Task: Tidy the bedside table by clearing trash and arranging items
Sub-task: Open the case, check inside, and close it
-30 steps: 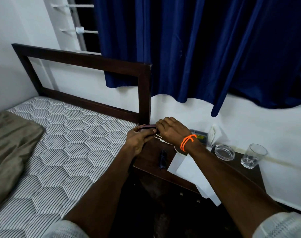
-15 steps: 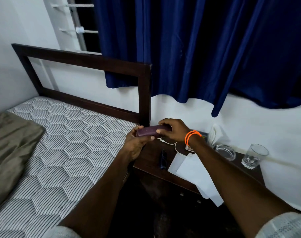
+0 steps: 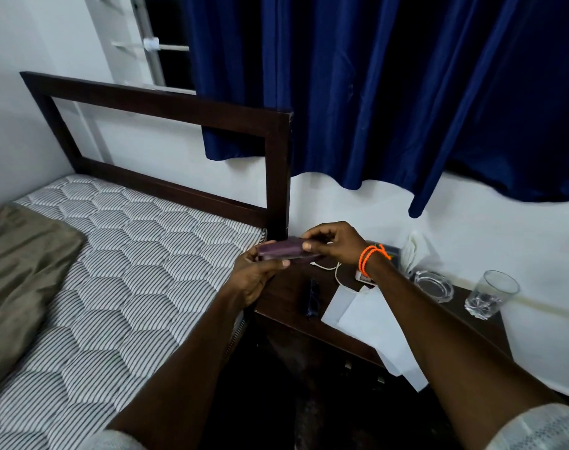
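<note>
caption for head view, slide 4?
Both hands, left and right, hold a purple phone above the bedside table.

Right hand (image 3: 333, 243) & left hand (image 3: 253, 274) are covering parts of the purple flat item (image 3: 284, 249); can't tell what it is. Right forearm is hiding part of the small box (image 3: 367, 277) and white papers (image 3: 370, 323). Dark obj (image 3: 314, 298) on bedside table (image 3: 286, 300) is too dim to ID. White cable (image 3: 328, 267) is running under the wrist. Blanket (image 3: 20, 274) is getting cut off at left edge.
</note>
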`<state>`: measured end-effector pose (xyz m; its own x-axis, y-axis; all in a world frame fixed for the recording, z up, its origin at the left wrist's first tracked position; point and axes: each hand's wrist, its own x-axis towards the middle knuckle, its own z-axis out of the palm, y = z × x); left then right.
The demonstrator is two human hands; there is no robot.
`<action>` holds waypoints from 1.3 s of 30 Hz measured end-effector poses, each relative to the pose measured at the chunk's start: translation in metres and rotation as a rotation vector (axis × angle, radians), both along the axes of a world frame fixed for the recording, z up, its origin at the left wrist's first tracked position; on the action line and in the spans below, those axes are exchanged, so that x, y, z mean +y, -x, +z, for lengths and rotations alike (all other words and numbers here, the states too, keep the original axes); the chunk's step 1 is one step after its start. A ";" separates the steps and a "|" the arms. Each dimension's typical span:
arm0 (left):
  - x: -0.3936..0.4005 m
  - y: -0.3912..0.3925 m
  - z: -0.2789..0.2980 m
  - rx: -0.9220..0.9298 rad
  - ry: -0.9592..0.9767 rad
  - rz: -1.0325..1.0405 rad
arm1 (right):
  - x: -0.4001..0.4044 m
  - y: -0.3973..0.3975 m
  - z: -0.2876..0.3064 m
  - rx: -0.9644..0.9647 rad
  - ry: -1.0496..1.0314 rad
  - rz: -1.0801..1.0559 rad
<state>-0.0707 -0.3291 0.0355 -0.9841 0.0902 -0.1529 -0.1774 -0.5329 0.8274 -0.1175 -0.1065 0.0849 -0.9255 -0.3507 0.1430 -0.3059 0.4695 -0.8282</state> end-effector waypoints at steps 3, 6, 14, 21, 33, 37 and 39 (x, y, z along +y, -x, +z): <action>-0.001 -0.001 -0.003 0.015 0.021 -0.011 | -0.004 0.000 0.002 0.029 0.002 -0.034; -0.001 -0.002 -0.005 0.071 0.074 -0.035 | -0.008 0.004 0.003 0.066 -0.062 -0.140; 0.000 -0.005 -0.010 0.168 0.046 -0.095 | -0.013 0.013 -0.003 0.076 -0.112 -0.386; -0.003 -0.001 -0.013 0.148 0.003 -0.062 | -0.013 0.019 -0.018 -0.037 -0.045 -0.467; -0.005 0.002 -0.027 0.071 0.116 -0.013 | -0.015 0.031 -0.025 -0.159 0.020 -0.488; -0.009 0.004 -0.033 0.049 0.155 0.095 | -0.016 0.028 -0.032 -0.241 0.093 -0.487; -0.014 0.004 -0.037 0.031 0.146 0.140 | -0.011 0.026 -0.044 -0.219 0.052 -0.482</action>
